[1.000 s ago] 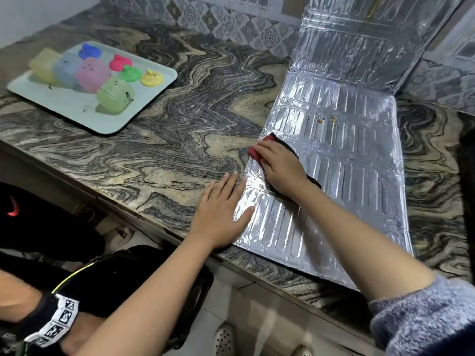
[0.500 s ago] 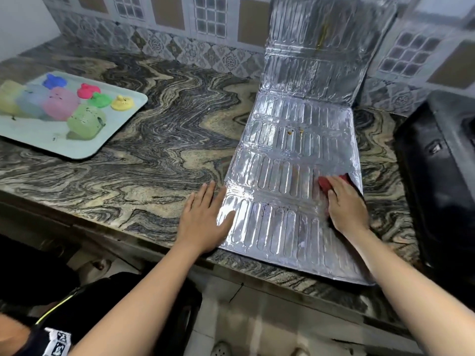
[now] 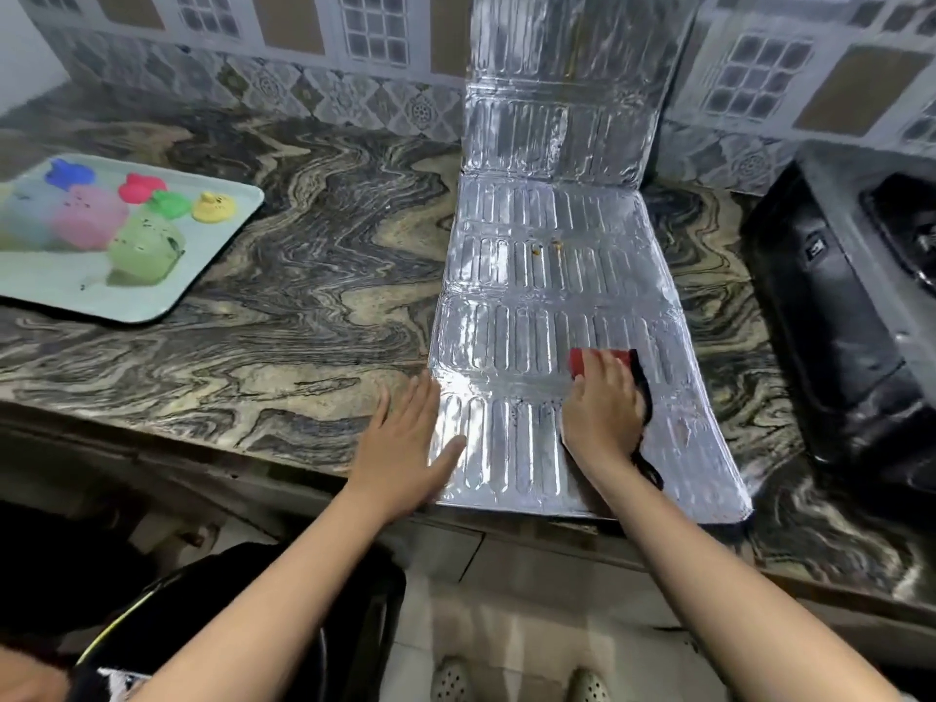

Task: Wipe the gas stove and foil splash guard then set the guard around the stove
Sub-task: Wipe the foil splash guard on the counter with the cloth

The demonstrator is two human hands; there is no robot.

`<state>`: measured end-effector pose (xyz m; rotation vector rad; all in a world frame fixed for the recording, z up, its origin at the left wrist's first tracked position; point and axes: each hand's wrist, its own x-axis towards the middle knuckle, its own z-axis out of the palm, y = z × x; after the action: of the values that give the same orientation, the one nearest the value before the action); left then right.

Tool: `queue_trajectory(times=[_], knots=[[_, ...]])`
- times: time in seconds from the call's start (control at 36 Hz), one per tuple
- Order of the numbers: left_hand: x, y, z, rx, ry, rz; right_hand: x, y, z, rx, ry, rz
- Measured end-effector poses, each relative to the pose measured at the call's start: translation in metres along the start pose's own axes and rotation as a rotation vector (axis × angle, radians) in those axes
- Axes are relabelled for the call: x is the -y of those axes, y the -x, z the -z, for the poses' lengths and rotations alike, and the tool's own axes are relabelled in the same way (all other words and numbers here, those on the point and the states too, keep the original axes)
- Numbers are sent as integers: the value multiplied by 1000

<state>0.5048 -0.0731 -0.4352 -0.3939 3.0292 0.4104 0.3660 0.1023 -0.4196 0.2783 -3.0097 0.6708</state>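
The silver foil splash guard (image 3: pixel 552 276) lies flat on the marble counter, its far panel leaning up against the tiled wall. My right hand (image 3: pixel 602 412) presses a red and black cloth (image 3: pixel 602 358) onto the guard's near panel, a black end of the cloth trailing by my wrist. My left hand (image 3: pixel 405 443) lies flat with fingers spread, holding down the guard's near left corner. The black gas stove (image 3: pixel 851 316) stands at the right edge of the view, partly cut off.
A pale green tray (image 3: pixel 167 296) with several coloured plastic moulds sits at the far left of the counter (image 3: pixel 314 296). The counter's front edge runs just below my hands. A dark bag and my feet show on the floor below.
My right hand swept the cloth from the guard's left side to its right edge, then back toward the middle of the near panel. The left hand stayed pressed on the corner. The view shifted right, revealing the stove.
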Motion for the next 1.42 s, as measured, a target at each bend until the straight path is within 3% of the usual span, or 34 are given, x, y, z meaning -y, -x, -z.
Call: queue_trajectory(times=[0.31, 0.81, 0.92, 1.06, 1.22, 1.42], knots=[[20, 40, 11, 49, 48, -51, 54, 44, -17, 156, -25, 357], [17, 48, 1, -34, 87, 19, 7, 69, 0, 427, -94, 925], [20, 47, -1, -69, 115, 3, -26, 66, 20, 392, -128, 779], [11, 49, 2, -72, 140, -19, -63, 70, 40, 177, -179, 405], [-11, 56, 7, -106, 204, -127, -85, 93, 50, -18, -68, 48], [-29, 19, 23, -243, 274, -36, -91, 113, 45, -159, -69, -140]])
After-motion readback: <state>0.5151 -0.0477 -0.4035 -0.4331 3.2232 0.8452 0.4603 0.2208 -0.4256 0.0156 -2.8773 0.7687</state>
